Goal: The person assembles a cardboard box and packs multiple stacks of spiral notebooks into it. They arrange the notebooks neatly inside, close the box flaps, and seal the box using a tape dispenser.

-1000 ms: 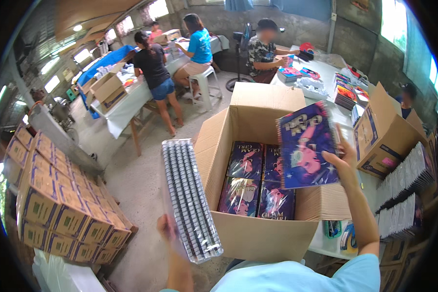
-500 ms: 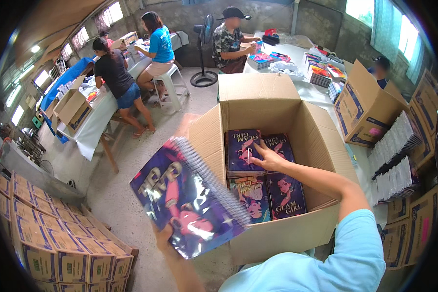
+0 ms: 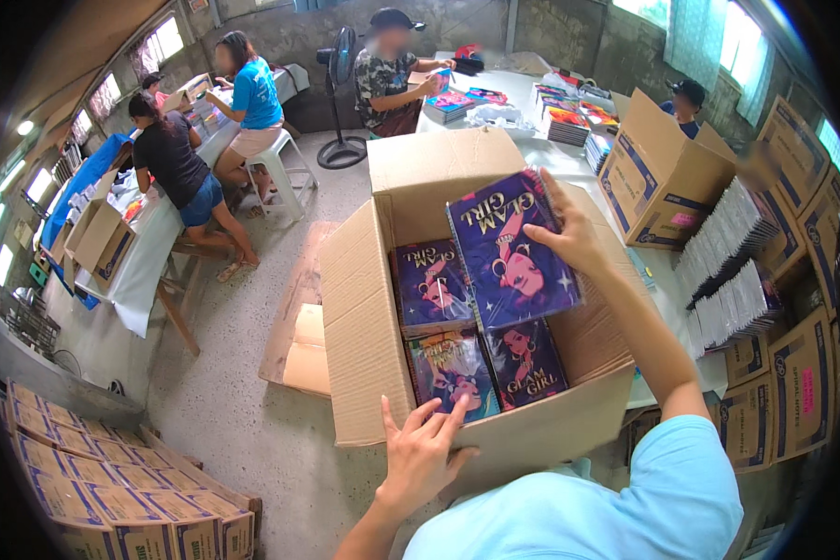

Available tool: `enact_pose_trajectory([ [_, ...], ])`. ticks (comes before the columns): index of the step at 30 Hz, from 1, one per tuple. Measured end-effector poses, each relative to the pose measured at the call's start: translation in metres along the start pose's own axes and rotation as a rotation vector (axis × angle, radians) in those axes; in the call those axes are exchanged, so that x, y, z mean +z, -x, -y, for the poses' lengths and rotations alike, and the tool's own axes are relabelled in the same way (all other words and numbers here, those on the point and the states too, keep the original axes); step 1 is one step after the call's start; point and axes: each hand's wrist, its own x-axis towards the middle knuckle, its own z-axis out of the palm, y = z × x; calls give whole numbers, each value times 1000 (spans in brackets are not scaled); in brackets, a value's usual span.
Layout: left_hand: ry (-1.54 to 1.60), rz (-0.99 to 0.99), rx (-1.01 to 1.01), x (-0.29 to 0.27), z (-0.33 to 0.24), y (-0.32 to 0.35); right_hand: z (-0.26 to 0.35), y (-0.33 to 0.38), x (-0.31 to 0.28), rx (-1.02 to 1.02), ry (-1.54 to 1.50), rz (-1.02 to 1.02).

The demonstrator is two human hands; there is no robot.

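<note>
A long white-topped worktop (image 3: 569, 163) runs from twelve to three o'clock of a large open brown cardboard box (image 3: 551, 425), whose flaps are spread outward. A smaller brown cardboard box (image 3: 658, 182), also open, stands at two o'clock. Tall stacks of notebooks with pale edges (image 3: 728, 261) sit at three o'clock. Inside the large box, dark notebooks with illustrated covers (image 3: 429, 285) lie at eleven, seven and five o'clock. A glossy purple notebook with a pink figure (image 3: 513, 257) is tilted over the one o'clock corner, gripped by the right hand (image 3: 574, 233) (thumb across its cover). At seven o'clock, the left hand (image 3: 425, 457) is empty, fingers spread over the box's near rim.
</note>
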Motion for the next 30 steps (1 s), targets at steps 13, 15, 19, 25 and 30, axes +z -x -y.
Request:
enact_pose_trajectory([
  [13,93,-184,91,16,48,16,-114,55,182,-217,782,646],
  [15,91,-193,108,13,51,15,-130,51,190,-215,713,616],
  [19,55,-163,109,10,53,6,-131,30,199,-185,778,633],
  [25,13,-156,92,14,57,25,-142,29,198,-332,697,590],
  [30,22,-199,98,18,54,13,-148,42,197,-363,702,422],
])
